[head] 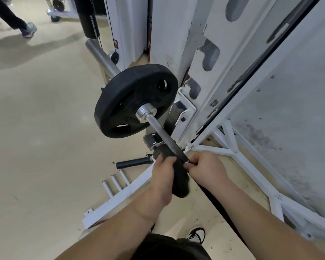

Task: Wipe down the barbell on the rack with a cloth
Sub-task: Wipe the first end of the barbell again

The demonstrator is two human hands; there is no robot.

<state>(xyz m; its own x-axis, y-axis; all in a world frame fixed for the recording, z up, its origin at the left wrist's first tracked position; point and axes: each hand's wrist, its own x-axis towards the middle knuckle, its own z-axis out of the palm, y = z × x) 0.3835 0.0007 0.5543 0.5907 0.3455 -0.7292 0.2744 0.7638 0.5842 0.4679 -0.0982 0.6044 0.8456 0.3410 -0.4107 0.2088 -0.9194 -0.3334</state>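
The steel barbell [160, 131] runs from upper left to lower right across the white rack, with a black weight plate [128, 98] on its sleeve. A dark cloth [178, 182] is wrapped around the bar's shaft below the plate. My left hand [162, 177] grips the cloth and bar from the left. Just to its right, my right hand [204, 168] pinches the cloth's upper edge against the bar. The bar under the cloth is hidden.
The white rack upright [201, 59] with its hook slots stands right behind the plate. White base struts [120, 196] and a black peg [131, 163] lie on the beige floor below. Another person's legs [13, 19] show at far upper left.
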